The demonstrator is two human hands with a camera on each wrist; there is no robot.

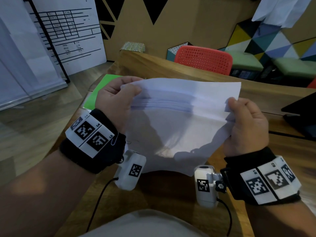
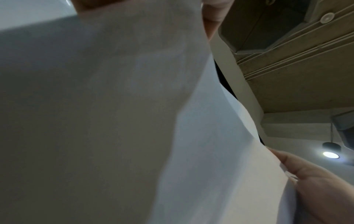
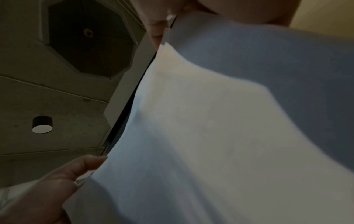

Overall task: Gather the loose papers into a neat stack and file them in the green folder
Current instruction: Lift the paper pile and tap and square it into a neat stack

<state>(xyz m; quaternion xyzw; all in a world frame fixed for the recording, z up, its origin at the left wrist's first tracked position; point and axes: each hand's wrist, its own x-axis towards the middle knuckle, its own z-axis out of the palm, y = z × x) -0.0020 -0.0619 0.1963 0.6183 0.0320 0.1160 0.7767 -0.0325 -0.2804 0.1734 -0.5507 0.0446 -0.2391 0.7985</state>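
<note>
red chair (image 1: 203, 59) behind table (image 1: 153, 65), laptop (image 1: 301, 115) right

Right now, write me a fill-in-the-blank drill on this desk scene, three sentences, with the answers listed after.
1. The papers are held by ____ hands at once, the left hand on one side and the right hand on the other.
2. The folder lying on the wooden table behind the left hand is ____ in colour.
3. The perforated chair beyond the table's far edge is ____.

Missing words: both; green; red
</note>
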